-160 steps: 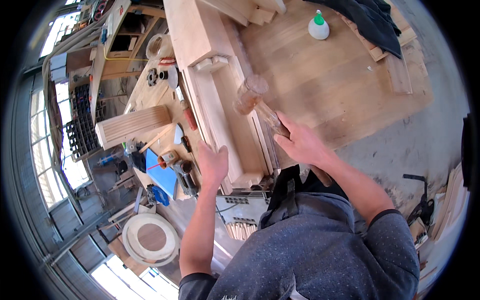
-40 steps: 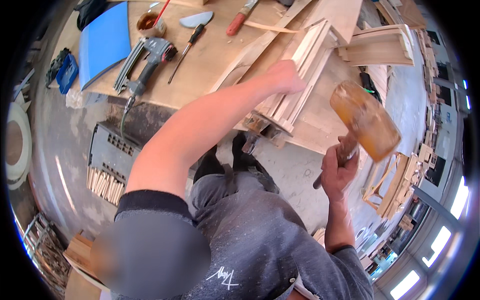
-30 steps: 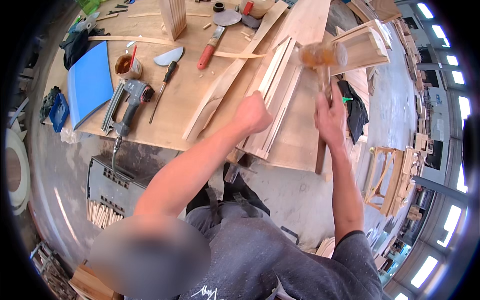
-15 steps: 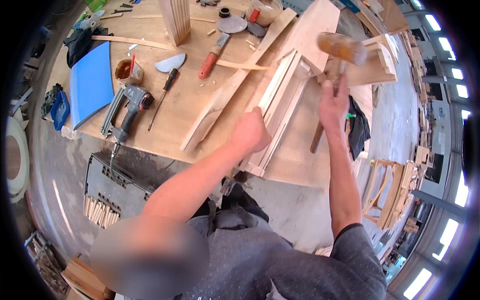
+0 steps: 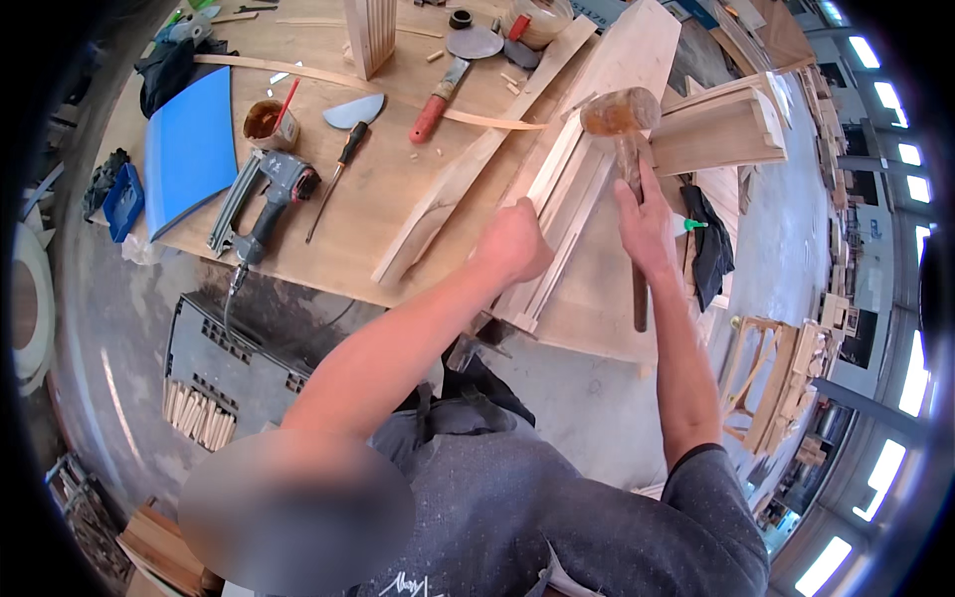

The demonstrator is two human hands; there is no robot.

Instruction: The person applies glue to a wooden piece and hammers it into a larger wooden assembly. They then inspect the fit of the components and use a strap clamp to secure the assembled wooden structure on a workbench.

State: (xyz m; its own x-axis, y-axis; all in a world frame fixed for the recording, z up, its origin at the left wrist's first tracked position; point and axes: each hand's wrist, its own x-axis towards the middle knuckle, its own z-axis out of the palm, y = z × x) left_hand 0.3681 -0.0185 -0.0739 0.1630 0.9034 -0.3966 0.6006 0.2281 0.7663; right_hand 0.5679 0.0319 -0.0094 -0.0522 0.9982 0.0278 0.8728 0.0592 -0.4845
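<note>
My right hand is wrapped round the shaft of a mallet with a worn amber-brown head. That head is over the far end of a pale wooden frame piece, which lies slanting across the bench; whether they touch, I cannot tell. On the frame's left long rail, my left hand is closed, its fingers curled over the edge. A broad board meets the frame's far end, and a moulded wooden section juts out to the right.
Left of the frame lies a curved wooden strip. Farther left are a nail gun with a hose, a screwdriver, a red-handled scraper, a glue pot and a blue sheet. A black cloth hangs at the right.
My right hand and the mallet have moved; the mallet's head has swung left over the frame's far end, and its shaft is more upright. My left hand keeps its hold on the rail.
</note>
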